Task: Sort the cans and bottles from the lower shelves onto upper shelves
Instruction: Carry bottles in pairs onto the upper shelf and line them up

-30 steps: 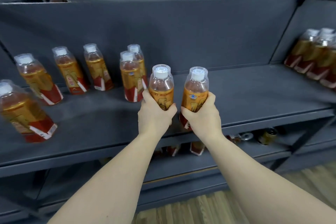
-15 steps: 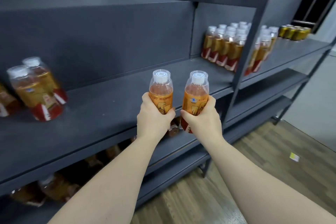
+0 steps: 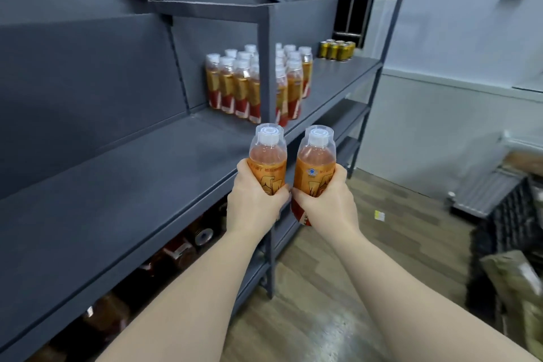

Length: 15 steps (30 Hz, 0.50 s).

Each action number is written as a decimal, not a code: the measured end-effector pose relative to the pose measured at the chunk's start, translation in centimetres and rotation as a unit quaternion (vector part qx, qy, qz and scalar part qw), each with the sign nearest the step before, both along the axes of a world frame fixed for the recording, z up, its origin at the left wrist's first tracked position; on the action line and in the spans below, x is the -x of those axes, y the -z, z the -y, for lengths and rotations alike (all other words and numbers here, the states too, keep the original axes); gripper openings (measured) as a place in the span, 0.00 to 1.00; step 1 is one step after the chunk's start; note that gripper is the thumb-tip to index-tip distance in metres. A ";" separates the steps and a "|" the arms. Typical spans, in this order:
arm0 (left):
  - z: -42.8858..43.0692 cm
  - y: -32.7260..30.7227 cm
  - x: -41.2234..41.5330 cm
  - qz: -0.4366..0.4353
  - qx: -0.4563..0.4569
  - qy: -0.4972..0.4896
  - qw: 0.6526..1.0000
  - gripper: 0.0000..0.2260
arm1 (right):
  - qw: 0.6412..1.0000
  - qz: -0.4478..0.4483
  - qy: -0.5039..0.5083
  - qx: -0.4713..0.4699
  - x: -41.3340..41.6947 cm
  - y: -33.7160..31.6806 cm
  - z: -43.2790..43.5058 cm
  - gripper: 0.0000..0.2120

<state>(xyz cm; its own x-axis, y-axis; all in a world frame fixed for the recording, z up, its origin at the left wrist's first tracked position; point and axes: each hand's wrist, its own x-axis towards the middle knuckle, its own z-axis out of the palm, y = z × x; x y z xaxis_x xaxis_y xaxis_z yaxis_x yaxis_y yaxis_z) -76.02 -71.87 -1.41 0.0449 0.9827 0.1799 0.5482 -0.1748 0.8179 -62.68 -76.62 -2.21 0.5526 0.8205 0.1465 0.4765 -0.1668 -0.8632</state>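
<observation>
The left hand is wrapping its fingers around one upright orange bottle, and the right hand is gripping a second bottle just beside it. Both are hanging in the air off the front edge of the upper shelf. Farther along it, a cluster of bottles and cans is standing.

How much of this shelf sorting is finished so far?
Partly done, it seems. A cluster of bottles and a group of gold cans already stand on the upper shelf. The left hand and right hand each hold one bottle. More drinks still lie on the lower shelf.
</observation>
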 end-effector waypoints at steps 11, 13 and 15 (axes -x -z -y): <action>-9.1 0.9 -10.1 0.024 -0.004 0.116 0.993 0.33 | 0.992 0.000 0.123 0.031 -9.2 0.0 -6.2 0.35; -10.7 1.0 -11.4 0.022 -0.006 0.128 0.992 0.34 | 0.990 -0.004 0.135 0.030 -10.5 0.2 -7.3 0.34; -12.1 1.0 -12.7 0.019 -0.006 0.135 0.991 0.35 | 0.989 -0.009 0.143 0.034 -11.8 0.4 -8.3 0.34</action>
